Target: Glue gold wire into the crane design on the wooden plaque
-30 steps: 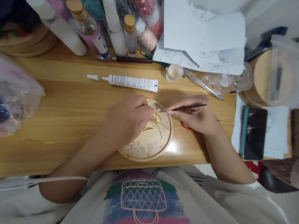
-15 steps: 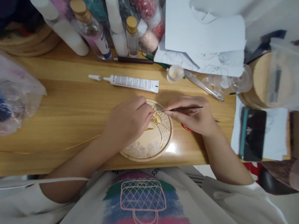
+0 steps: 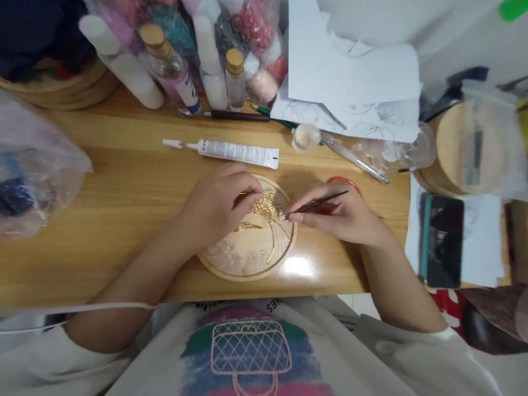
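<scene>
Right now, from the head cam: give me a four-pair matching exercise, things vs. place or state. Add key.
Things
1. thin dark tool
2. white tube
3. round wooden board
4. black slab with a teal edge

Places and states
A. marked with gold and drawn line patterns, partly covered by the left hand
B. lying on papers, toward the right end of the table
C. held in the right hand
D. lying on the table, farther from the person than both hands

Pairs: 1-C, 2-D, 3-A, 4-B
</scene>
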### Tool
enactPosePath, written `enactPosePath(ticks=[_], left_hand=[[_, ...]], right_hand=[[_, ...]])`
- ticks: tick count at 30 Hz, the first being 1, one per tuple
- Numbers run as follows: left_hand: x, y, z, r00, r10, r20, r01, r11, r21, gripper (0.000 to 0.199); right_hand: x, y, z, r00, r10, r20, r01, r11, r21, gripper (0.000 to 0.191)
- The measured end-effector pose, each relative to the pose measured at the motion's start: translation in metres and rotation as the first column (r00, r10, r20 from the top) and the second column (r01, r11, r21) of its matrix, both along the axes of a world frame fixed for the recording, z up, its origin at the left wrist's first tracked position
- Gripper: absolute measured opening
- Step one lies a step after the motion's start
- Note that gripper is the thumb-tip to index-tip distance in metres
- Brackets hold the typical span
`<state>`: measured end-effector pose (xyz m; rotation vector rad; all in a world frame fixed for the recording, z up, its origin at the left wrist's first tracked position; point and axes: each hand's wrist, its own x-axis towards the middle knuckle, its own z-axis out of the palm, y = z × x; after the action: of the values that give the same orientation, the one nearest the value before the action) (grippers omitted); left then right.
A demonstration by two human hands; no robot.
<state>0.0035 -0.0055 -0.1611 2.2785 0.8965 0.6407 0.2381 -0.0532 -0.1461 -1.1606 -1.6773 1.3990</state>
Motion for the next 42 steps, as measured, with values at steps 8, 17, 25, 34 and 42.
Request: enactPosePath(ticks=[8,17,25,34,42], left_hand=[[-0.002,0.015,0.003,0.984,-0.178,-0.001,0.177,0.977,0.119,0.015],[-0.034,0.020,0.031,0.989,0.150,-0.001,-0.144,0.953,0.268,0.005],[-0.018,0.014,0.013,0.974,-0.210,-0.086,0.225,0.944,0.240,0.016],[-0.008,0.001,-0.005,0.978,-0.182,-0.099,0.204,0.930,0.307,0.023],[-0.005,0.000,-0.006,0.970,-0.184,-0.160,0.232,0.900,0.369,0.026]], right_hand=[[-0.011,-0.010,0.000,0.990,0.132,-0.048,-0.136,0.985,-0.103,0.010],[0.000,-0.006,0.001,0.996,-0.075,-0.055,0.078,0.996,0.047,0.004],[-0.005,-0.008,-0.013,0.832,-0.555,0.028,0.547,0.827,0.131,0.013],[-0.008,-0.015,-0.004,0.841,-0.524,0.131,0.489,0.842,0.230,0.007],[-0.010,-0.018,0.006,0.891,-0.412,0.192,0.343,0.886,0.312,0.006]])
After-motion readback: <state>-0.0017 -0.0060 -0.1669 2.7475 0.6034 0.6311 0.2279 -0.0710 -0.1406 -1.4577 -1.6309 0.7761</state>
